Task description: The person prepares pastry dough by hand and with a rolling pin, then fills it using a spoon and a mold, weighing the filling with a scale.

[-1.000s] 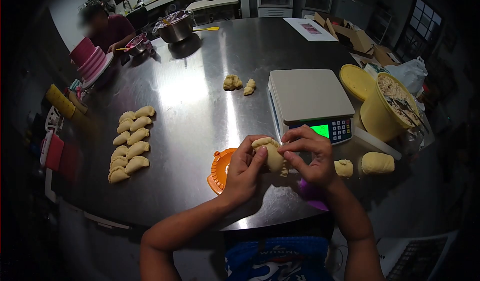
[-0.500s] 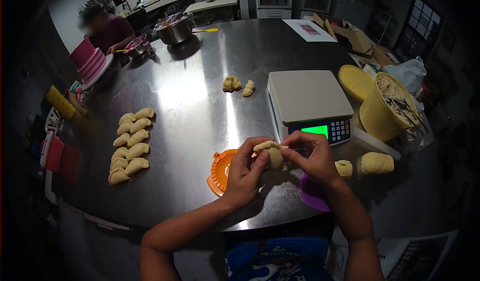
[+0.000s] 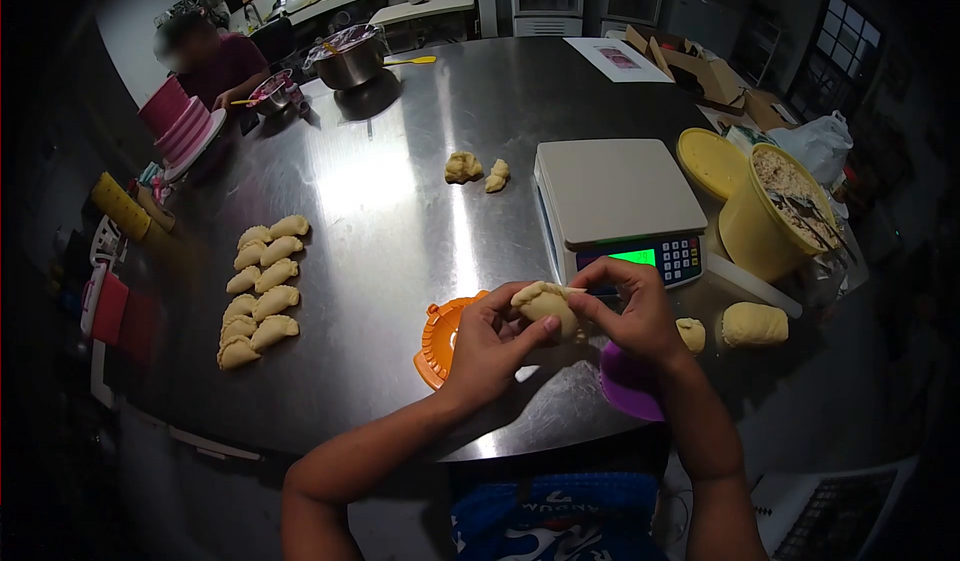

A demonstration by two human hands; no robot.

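Observation:
Both my hands hold one folded dough pastry (image 3: 545,303) just above the steel table (image 3: 400,211). My left hand (image 3: 490,346) cups it from below and the left, thumb across its front. My right hand (image 3: 625,311) pinches its right edge with the fingertips. An orange dumpling press (image 3: 437,341) lies open on the table right behind my left hand. A purple bowl (image 3: 630,391) sits under my right wrist, mostly hidden.
Two rows of several finished pastries (image 3: 260,291) lie at the left. A digital scale (image 3: 620,201) stands behind my hands, dough pieces (image 3: 755,324) to its right, a yellow bucket of filling (image 3: 775,211) beyond. Dough scraps (image 3: 475,169) lie mid-table. Another person (image 3: 215,56) works at the far left.
The pastry has been turned from upright to lying sideways between my hands. My right fingers shifted along its edge, and both hands dropped slightly toward the table.

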